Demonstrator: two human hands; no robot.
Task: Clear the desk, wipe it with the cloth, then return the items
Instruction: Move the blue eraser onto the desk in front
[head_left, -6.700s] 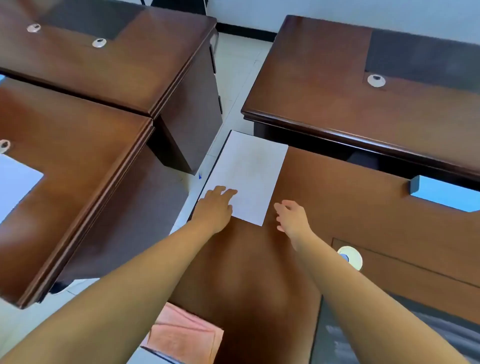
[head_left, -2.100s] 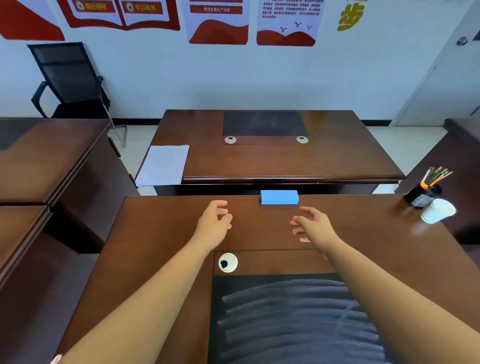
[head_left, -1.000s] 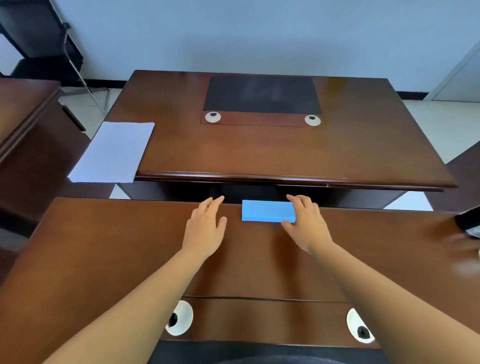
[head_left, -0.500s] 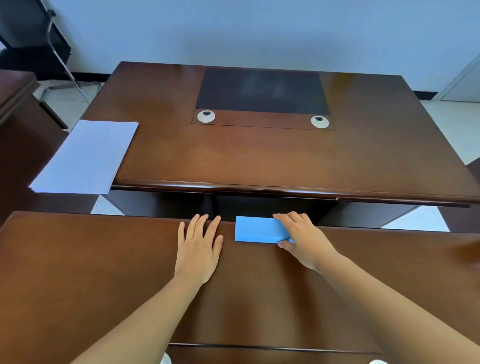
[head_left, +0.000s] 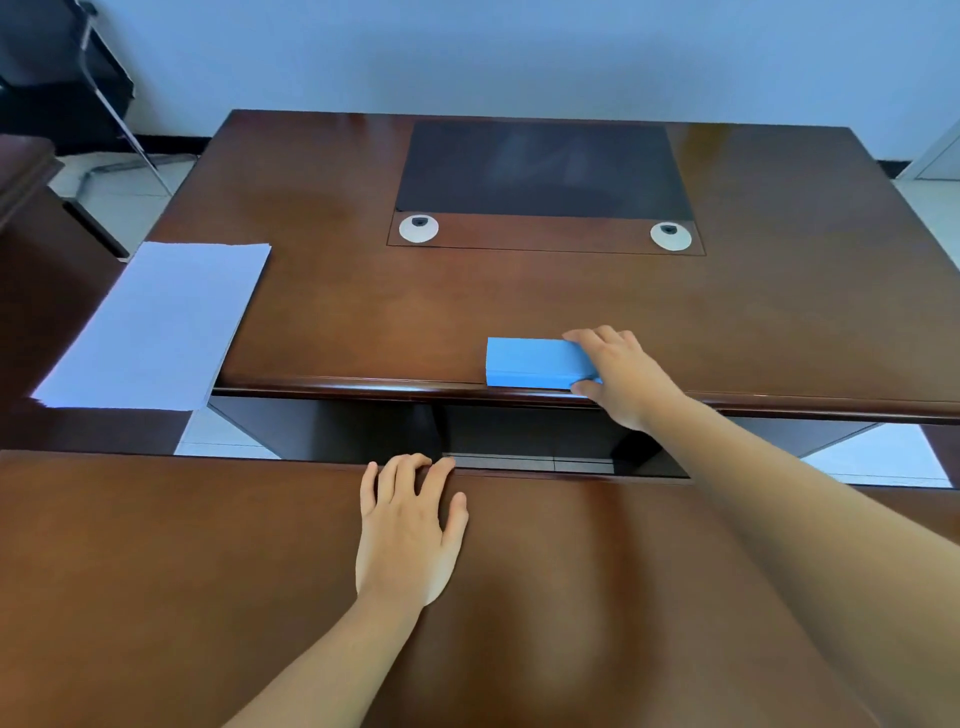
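Head view: right hand (head_left: 621, 376) grips the blue box (head_left: 535, 362) by its end, set at the far bench (head_left: 779, 322) near edge, likely parked for clearing. Left hand (head_left: 408, 525) lies flat, fingers straight, bracing on the near bench (head_left: 156, 571).
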